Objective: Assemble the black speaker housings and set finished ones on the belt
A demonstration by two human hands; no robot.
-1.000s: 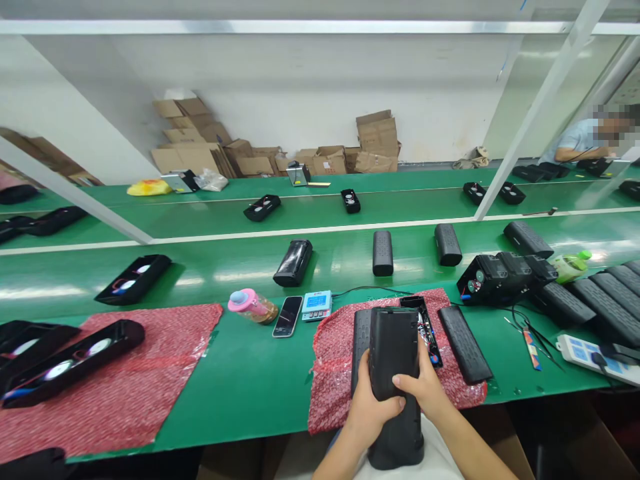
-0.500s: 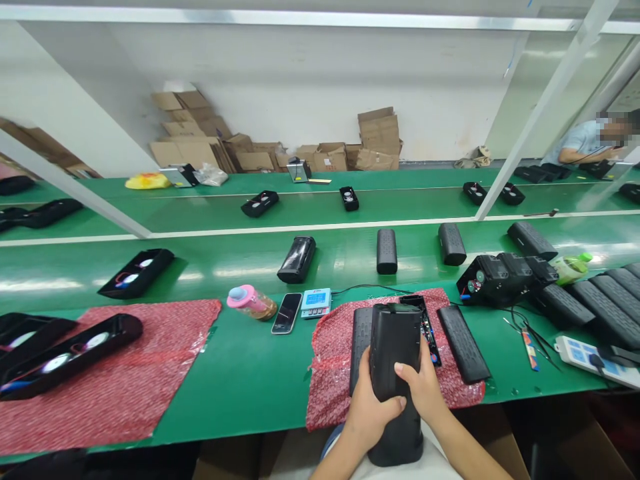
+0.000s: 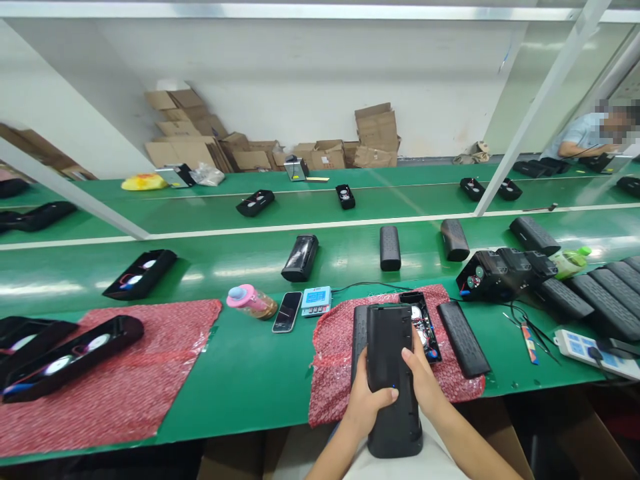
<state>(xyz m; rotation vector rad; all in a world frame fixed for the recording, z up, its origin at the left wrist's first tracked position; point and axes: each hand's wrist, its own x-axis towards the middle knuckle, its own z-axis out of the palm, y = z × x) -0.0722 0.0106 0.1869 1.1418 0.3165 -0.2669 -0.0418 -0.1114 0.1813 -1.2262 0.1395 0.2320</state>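
Note:
Both hands grip a long black speaker, tilted over the table's front edge. My left hand is closed round its left side, the thumb lying across the face beside a tiny blue light. Closed on the right side is my right hand, its thumb on the face. Behind the held speaker, a textured black speaker lies partly hidden on red bubble wrap. An open black housing with round silver parts and wires lies to the right, next to a textured black cover.
A pink bottle, a phone and a small blue-screened meter stand left of the wrap. A power strip, cables and several speakers crowd the right. More speakers sit on the green belt. A co-worker sits far right.
The held speaker has turned slightly, showing its face flatter, and a blue light now shows by my left thumb. More of the open housing is visible. Speakers on the near belt have shifted slightly right.

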